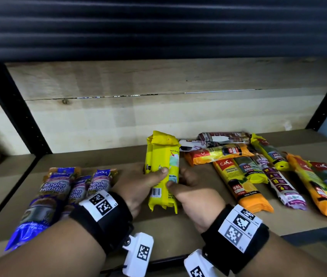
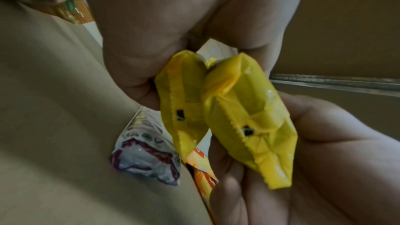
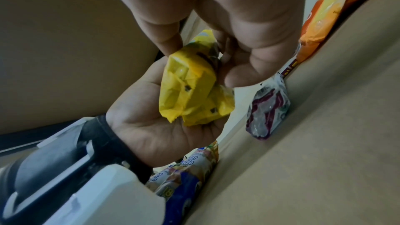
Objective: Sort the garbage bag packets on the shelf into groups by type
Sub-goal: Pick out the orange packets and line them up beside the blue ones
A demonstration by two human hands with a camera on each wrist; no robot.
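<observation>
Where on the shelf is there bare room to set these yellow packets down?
Bare shelf lies behind the blue packets, left of the held yellow packets, and along the front edge under the wrists. The right side, around the orange packets, is crowded.

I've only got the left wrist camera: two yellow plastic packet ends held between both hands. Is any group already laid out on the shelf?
Observer: Yes. The head view shows three blue "Singlet Handle" packets side by side at the left of the brown shelf board.
Operator: Which face of the yellow ones is up?
Observer: The yellow plastic packets show a barcode on top, with the left hand and right hand each laying a thumb over them.
Operator: What's still mixed?
Observer: Right of the right hand lies an unsorted spread, including an orange 60L packet and a white-and-purple drawstring packet.
</observation>
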